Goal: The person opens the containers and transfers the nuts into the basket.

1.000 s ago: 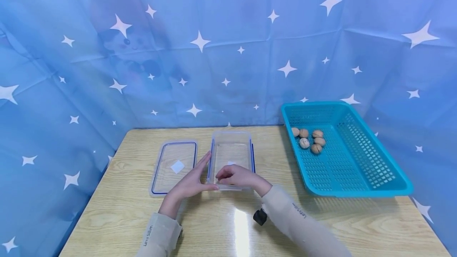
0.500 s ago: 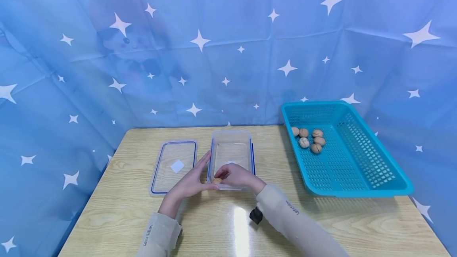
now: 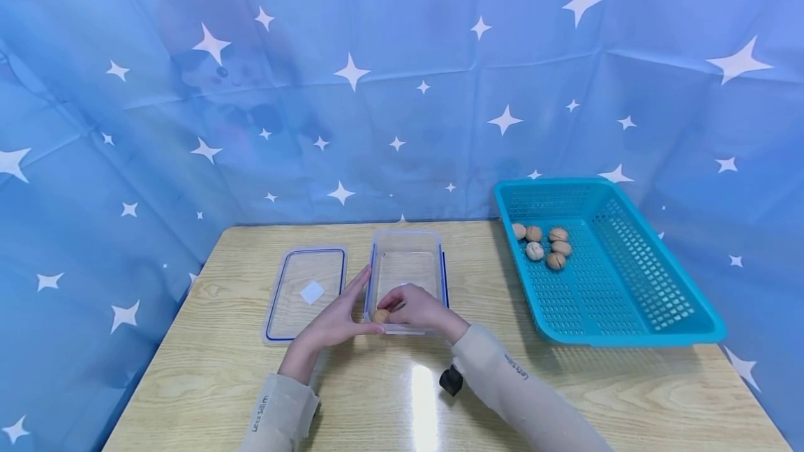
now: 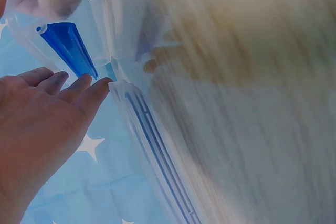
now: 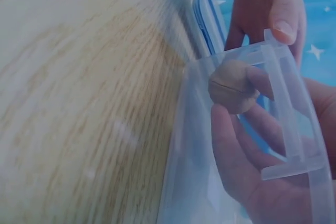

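A clear plastic food container [image 3: 408, 240] with blue side clips stands uncovered on the table. My right hand [image 3: 416, 307] reaches inside it and holds a walnut [image 3: 380, 316] at the near left corner. Through the clear wall in the right wrist view, fingertips and thumb sit around the walnut [image 5: 231, 88]. Along the container's left side lie the straight fingers of my left hand [image 3: 334, 318], thumb at the near corner. The left wrist view shows the fingers of that hand [image 4: 50, 108] extended by a blue clip [image 4: 69, 48].
To the left lies the container's lid [image 3: 308, 319], flat, with a blue seal and a white label. A turquoise basket [image 3: 675, 264] on the right side of the table holds several walnuts [image 3: 556, 261]. Behind the wooden table [image 3: 207, 368] hangs a blue curtain [image 3: 402, 89] with stars.
My right hand has shifted slightly within the container's near left corner, and the walnut under its fingers has come into view. The left hand has stayed in place.
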`<state>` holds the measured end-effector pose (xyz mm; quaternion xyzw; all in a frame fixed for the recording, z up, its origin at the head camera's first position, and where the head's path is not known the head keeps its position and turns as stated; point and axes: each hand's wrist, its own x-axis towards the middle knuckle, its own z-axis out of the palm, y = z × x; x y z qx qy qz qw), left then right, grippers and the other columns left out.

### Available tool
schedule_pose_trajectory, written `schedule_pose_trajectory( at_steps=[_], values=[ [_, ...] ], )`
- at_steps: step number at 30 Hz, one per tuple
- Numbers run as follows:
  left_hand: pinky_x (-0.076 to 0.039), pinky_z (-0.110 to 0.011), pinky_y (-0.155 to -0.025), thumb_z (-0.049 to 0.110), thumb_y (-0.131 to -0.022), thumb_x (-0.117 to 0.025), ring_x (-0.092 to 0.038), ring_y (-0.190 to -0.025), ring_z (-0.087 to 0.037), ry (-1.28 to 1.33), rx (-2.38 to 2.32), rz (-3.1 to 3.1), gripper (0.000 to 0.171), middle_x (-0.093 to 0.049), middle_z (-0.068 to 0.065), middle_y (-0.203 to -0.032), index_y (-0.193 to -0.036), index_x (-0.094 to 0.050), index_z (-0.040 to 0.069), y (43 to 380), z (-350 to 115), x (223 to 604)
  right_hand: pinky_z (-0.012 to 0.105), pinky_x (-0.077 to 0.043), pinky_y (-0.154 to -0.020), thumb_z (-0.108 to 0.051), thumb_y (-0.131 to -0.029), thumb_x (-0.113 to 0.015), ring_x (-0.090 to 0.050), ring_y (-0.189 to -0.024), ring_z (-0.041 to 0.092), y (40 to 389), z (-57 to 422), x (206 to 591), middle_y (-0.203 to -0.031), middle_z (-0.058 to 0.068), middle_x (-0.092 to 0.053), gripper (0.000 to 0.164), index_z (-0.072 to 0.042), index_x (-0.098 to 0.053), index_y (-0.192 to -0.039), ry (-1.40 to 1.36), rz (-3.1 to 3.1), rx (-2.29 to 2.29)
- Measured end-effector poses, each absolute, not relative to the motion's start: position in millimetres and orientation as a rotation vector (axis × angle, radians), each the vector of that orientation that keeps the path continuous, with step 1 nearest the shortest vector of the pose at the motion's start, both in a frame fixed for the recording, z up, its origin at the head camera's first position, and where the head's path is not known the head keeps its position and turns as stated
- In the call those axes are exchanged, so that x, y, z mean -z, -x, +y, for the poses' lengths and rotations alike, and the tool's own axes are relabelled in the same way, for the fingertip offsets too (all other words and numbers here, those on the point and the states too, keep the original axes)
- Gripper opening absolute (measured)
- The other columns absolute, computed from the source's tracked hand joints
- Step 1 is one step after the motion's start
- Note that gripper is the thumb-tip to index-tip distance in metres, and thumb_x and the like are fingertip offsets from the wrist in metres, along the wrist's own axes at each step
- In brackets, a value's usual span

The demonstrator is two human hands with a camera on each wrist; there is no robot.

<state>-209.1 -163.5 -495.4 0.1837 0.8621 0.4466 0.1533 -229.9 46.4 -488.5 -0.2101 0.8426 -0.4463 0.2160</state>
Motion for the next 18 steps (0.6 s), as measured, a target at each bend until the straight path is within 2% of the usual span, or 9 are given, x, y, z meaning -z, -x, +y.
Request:
schedule_pose_trajectory(
  at_steps=[6, 9, 18],
  values=[
    [-0.016, -0.064, -0.122, 0.039, -0.080, -0.083, -0.007, -0.156, -0.035, -0.509, -1.275, 2.473, 0.114, -0.002, -0.005, -0.170, -0.162, -0.005, 0.023, 209, -164, 495, 0.028, -0.057, -0.081, -0.014, -0.087, -0.073, -0.068, -0.099, 0.021, 231, 50, 480, -0.112, 0.011, -0.073, 0.029, -0.003, -0.072, -0.114, 0.587, 2.325, 1.318],
    [-0.017, -0.065, -0.122, 0.039, -0.080, -0.083, -0.008, -0.156, -0.036, -0.503, -1.280, 2.472, 0.114, -0.003, -0.006, -0.170, -0.162, -0.006, 0.022, 208, -164, 495, 0.026, -0.058, -0.081, -0.014, -0.086, -0.073, -0.069, -0.098, 0.020, 233, 52, 474, -0.112, 0.011, -0.072, 0.031, -0.003, -0.071, -0.115, 0.575, 2.333, 1.353],
    [-0.015, -0.065, -0.122, 0.036, -0.081, -0.083, -0.006, -0.156, -0.035, -0.491, -1.274, 2.465, 0.113, -0.002, -0.005, -0.170, -0.162, -0.006, 0.021, 208, -164, 494, 0.036, -0.058, -0.090, -0.019, -0.092, -0.071, -0.068, -0.105, 0.027, 243, 71, 439, -0.120, 0.015, -0.069, 0.035, -0.002, -0.068, -0.123, 0.631, 2.383, 1.394]
  ],
)
